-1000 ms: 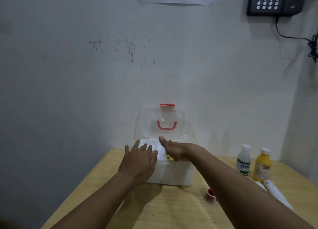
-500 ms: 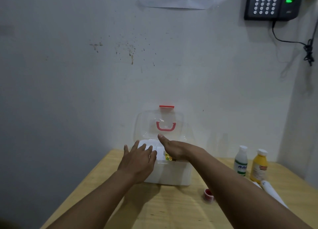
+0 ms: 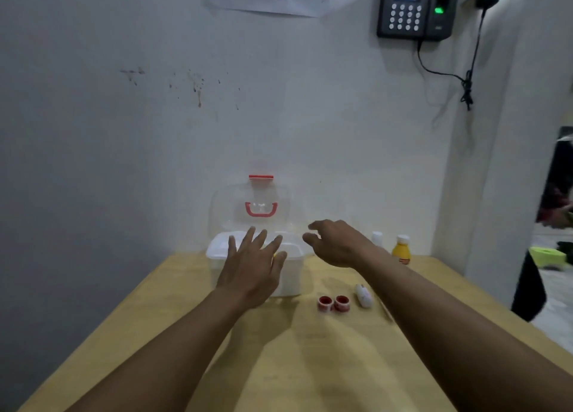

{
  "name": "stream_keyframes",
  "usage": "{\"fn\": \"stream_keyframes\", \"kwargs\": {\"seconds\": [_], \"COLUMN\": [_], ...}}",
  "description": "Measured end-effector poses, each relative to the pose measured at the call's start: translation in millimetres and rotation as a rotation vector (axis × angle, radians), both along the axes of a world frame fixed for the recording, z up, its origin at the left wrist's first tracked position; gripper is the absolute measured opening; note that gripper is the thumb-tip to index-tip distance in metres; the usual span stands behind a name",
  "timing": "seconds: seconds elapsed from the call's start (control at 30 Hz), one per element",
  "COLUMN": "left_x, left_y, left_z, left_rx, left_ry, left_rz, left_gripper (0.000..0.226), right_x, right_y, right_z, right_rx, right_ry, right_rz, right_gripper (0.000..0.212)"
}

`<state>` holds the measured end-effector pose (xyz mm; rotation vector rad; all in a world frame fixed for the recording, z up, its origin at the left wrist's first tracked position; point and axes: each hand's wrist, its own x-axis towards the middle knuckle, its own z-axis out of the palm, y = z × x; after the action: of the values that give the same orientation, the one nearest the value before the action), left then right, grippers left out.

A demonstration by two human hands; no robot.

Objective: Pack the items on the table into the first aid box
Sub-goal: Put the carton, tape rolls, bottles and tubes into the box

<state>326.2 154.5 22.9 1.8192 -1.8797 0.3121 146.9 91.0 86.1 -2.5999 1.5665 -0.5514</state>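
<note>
I see one first aid box [image 3: 288,283] on the wooden table [image 3: 310,365], set at the far edge against the wall; its clear lid [image 3: 251,207] stands open and upright, with one red handle [image 3: 261,209] and one red latch [image 3: 261,177] on it; box contents too washed out to tell.

Left hand [image 3: 252,270] is flat, fingers spread, over the box's front left part and front wall; holds nothing; cannot tell if it presses down or just hovers. Right hand [image 3: 336,244] is in the air just right of the box rim, fingers loosely curled and apart, nothing pinched.

Count right of the box: two small red-and-white tape rolls [image 3: 333,303] side by side and touching, near the box's front right corner; one small white tube [image 3: 363,295] lying just right of the rolls; one yellow bottle [image 3: 401,250] with white cap, upright near the wall; one white-capped bottle [image 3: 377,238] beside it, mostly hidden behind my right wrist.

Room: tabletop in front of the box is bare wood between my two forearms; left of the box a narrow strip to the table edge; the right forearm lies over the table's right side, so that edge is partly hidden.
</note>
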Motion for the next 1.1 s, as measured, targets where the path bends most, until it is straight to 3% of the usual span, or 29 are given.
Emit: {"fn": "stream_keyframes", "kwargs": {"seconds": [0.33,0.57,0.83,1.1], "left_x": [-68,-87,-97,-101], "left_y": [32,31,18,9], "left_z": [-33,-54,-55,-53], "left_rx": [-0.080,0.011,0.153,0.125], "left_ry": [-0.099,0.021,-0.103,0.163], "left_rz": [-0.156,-0.098,-0.046,-0.066], "left_gripper": [0.054,0.049,0.044,0.028], "right_x": [-53,-66,-69,-74], "right_y": [24,34,29,19], "right_z": [-38,-72,-88,-87], "right_rx": [0.069,0.010,-0.037,-0.005], "right_ry": [0.052,0.248,0.277,0.175], "right_rz": [-0.041,-0.024,-0.026,-0.020], "right_gripper": [0.052,0.049,0.041,0.035]}}
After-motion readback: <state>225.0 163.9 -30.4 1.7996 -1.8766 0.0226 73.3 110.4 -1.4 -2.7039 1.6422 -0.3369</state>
